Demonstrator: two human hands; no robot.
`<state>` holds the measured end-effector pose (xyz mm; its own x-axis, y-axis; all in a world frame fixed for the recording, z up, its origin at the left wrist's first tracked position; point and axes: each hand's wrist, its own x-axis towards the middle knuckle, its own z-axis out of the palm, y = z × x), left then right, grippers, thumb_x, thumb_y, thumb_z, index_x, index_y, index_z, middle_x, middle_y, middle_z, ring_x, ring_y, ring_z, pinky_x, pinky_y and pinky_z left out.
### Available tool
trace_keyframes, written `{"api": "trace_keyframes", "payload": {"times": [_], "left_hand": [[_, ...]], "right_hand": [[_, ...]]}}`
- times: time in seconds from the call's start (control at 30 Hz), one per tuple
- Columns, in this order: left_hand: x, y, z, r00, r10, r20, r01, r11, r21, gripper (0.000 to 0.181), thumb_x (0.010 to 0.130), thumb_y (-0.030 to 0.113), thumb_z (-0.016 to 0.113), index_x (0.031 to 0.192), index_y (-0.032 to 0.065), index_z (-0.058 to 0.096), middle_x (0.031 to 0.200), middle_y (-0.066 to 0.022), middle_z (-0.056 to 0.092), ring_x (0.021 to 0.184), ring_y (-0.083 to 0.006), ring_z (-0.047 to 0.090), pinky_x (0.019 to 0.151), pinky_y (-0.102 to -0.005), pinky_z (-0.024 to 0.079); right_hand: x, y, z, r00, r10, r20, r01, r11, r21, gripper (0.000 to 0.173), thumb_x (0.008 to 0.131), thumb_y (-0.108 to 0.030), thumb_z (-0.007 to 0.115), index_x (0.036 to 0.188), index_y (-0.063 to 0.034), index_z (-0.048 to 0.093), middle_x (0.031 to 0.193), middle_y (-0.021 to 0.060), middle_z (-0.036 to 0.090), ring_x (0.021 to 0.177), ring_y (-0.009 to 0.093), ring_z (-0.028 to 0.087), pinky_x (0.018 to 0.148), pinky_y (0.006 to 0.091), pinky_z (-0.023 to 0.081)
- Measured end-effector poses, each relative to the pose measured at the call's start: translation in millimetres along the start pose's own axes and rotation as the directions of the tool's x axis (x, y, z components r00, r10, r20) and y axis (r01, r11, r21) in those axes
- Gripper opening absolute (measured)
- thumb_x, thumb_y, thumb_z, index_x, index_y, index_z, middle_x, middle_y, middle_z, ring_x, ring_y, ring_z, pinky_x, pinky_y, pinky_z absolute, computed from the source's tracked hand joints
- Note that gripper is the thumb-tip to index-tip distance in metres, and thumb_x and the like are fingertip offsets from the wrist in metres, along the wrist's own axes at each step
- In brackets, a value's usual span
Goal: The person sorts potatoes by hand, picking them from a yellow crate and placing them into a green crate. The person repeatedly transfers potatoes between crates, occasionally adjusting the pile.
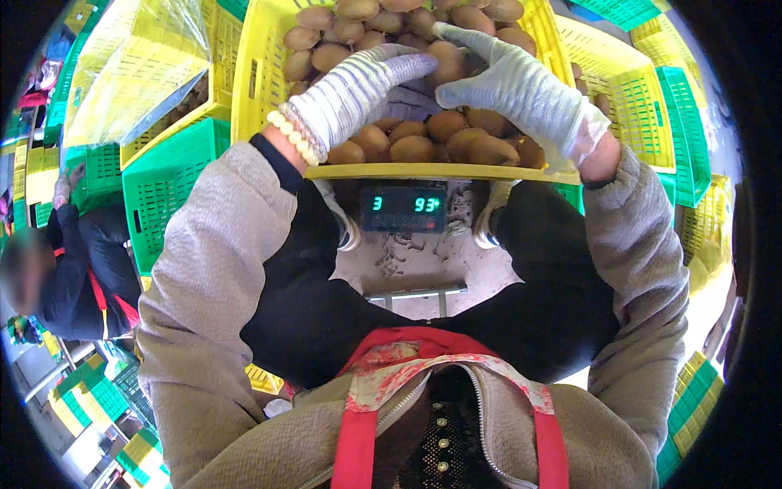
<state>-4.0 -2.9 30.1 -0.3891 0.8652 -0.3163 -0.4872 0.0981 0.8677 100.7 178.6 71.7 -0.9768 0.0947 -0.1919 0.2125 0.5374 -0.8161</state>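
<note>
In front of me is a yellow plastic crate (440, 172) with many brown kiwifruit (410, 148) along its far and near sides. A pale liner (406, 104) shows between them. Both my hands wear striped knit gloves and are over the crate. My left hand (372, 82) points inward, its thumb tip against one kiwifruit (448, 63); its other fingertips are partly hidden. My right hand (510, 82) spreads its thumb and fingers around the right side of that same fruit. Whether either hand grips it is unclear.
Below the crate's near rim a digital scale display (403, 208) is lit, between my knees. Yellow crates (617, 91) and green crates (174, 189) flank mine. Clear plastic film (134, 67) drapes a crate at left. Another person (79, 269) sits at far left.
</note>
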Motion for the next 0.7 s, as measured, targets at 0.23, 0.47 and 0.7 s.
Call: {"api": "trace_keyframes", "payload": {"times": [0.23,0.47,0.7], "left_hand": [[-12,10,17,0.998,-0.045,0.053,0.019,0.913,0.408,0.041,0.098,0.031,0.043,0.128,0.0048,0.046,0.112,-0.0137,0.06,0.101,-0.0218,0.06,0.09,-0.0339,0.047],[-11,-15,-20,0.967,-0.193,-0.167,0.249,0.852,0.46,0.038,0.092,0.032,0.053,0.12,0.0048,0.054,0.103,-0.0104,0.06,0.089,-0.0192,0.062,0.077,-0.0305,0.052],[-9,-20,-22,0.924,-0.287,-0.254,0.371,0.837,0.403,0.038,0.092,0.029,0.054,0.122,0.0064,0.051,0.098,-0.0093,0.061,0.088,-0.0195,0.061,0.077,-0.0308,0.052]], "right_hand": [[-14,21,-54,0.995,0.01,-0.096,-0.006,0.999,0.035,0.057,0.073,-0.015,0.073,0.126,-0.0074,0.054,0.097,0.0081,0.065,0.083,0.015,0.061,0.074,0.0256,0.051],[-173,59,-144,0.824,0.242,-0.512,-0.251,0.967,0.052,0.059,0.073,-0.018,0.073,0.126,0.0004,0.052,0.097,0.0072,0.062,0.082,0.011,0.058,0.076,0.0244,0.048],[-409,249,-180,0.507,0.638,-0.579,-0.467,0.769,0.438,0.048,0.081,-0.011,0.063,0.125,-0.0022,0.047,0.076,0.0008,0.055,0.062,0.01,0.052,0.052,0.0243,0.043]]}}
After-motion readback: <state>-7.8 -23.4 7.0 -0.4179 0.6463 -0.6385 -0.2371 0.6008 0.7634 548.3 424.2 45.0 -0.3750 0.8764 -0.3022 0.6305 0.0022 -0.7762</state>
